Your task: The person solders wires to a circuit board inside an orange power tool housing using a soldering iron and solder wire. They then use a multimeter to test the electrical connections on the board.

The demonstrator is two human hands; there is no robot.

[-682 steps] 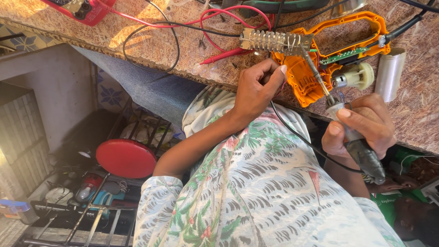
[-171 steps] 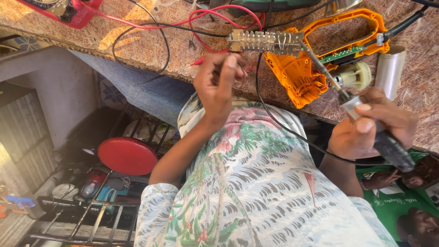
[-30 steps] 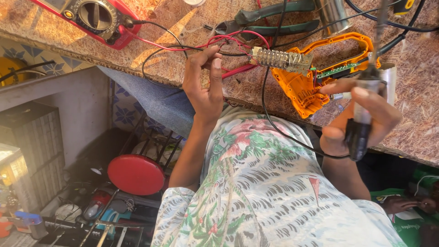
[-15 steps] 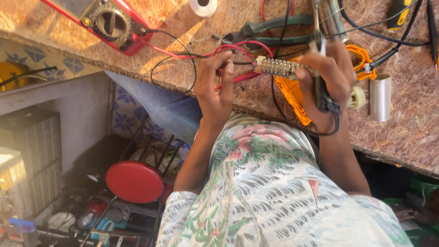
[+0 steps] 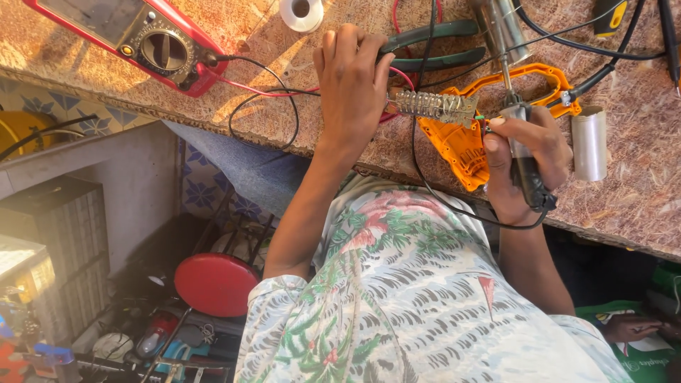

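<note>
**2 hands working over an orange tool shell on a chipboard bench**

The right hand (image 5: 525,167) is gripping the dark handle of a soldering iron (image 5: 523,152), fingers wrapped tight around it, with the metal shaft pointing away toward the far side of the bench. The left hand (image 5: 351,78) is resting knuckles-up on the bench, fingers curled together at the left end of a coiled metal spring holder (image 5: 434,106); whether it is pinching anything is hidden by the fingers. The 2 hands are sitting apart, with the spring holder lying between them.

Just beside the right hand, an orange plastic tool shell (image 5: 461,145) is lying open on the chipboard bench (image 5: 638,191), near its front edge. A black cord (image 5: 433,191) is looping from the iron over the bench edge. Right of the right hand, a small silver cylinder (image 5: 589,142) is standing. Beyond the left hand, green-handled pliers (image 5: 433,42) are lying, and a white spool (image 5: 301,13) is sitting at the far edge. Far left, a red multimeter (image 5: 135,42) is resting with red and black leads trailing toward the left hand. Below the bench, a round red stool seat (image 5: 215,284) is showing, next to the person's floral shirt (image 5: 425,305).
</note>
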